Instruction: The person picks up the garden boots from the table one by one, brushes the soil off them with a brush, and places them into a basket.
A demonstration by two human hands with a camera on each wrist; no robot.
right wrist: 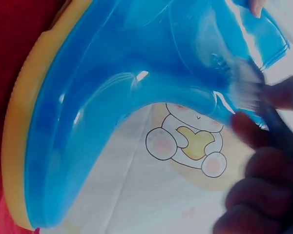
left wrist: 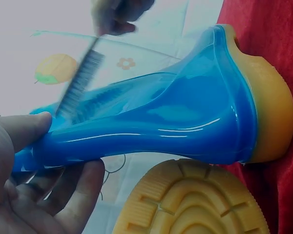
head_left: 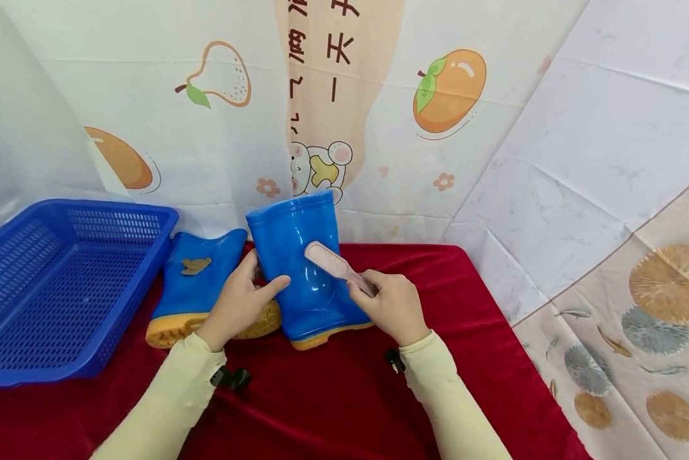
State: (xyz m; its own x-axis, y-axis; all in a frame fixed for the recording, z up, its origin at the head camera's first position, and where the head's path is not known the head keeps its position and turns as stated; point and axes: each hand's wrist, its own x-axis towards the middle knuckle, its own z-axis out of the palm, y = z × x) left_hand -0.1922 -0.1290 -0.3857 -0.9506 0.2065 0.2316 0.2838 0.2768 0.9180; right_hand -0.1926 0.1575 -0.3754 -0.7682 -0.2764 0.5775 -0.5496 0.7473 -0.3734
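Note:
A blue rain boot [head_left: 298, 255] with a yellow sole stands tilted on the red cloth, its toe to the right. My left hand [head_left: 243, 297] grips its shaft from the left, thumb on the near face and fingers behind, as the left wrist view shows. In my right hand [head_left: 393, 303] is the handle of a pinkish scrub brush [head_left: 328, 259]. The brush's bristles [left wrist: 83, 85] lie against the upper shaft. Just left of my left hand, a second blue boot [head_left: 200, 271] lies with its yellow sole toward me and a brown patch [head_left: 196, 266] on its shaft.
A blue plastic basket [head_left: 80, 367] with slatted sides sits at the left on the red tablecloth [head_left: 321, 402]. Behind the table hangs a white curtain [head_left: 390, 140] printed with fruit. The table's right edge slopes down beside a patterned cloth [head_left: 620, 383].

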